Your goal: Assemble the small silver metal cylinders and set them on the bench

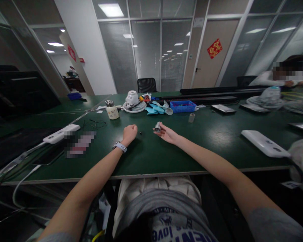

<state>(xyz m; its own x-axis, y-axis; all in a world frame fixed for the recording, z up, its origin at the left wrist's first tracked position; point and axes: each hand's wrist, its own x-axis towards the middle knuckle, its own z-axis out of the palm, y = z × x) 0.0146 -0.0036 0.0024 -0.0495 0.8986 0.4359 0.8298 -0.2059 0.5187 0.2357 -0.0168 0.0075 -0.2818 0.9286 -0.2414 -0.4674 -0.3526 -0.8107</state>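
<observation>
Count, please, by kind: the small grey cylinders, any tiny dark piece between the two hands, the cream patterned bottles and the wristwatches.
Small grey cylinders: 2 (one in the right fingers, one on the table)
Tiny dark piece: 1
Cream patterned bottle: 1
Wristwatch: 1
Total: 5

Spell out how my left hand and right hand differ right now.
The left hand is curled into a fist, while the right hand is more open, its fingers holding a small grey cylinder. Whether the left hand holds anything is hidden. The left hand has a watch at its wrist; the right hand's wrist is bare. Both are ungloved and over the green table.
</observation>
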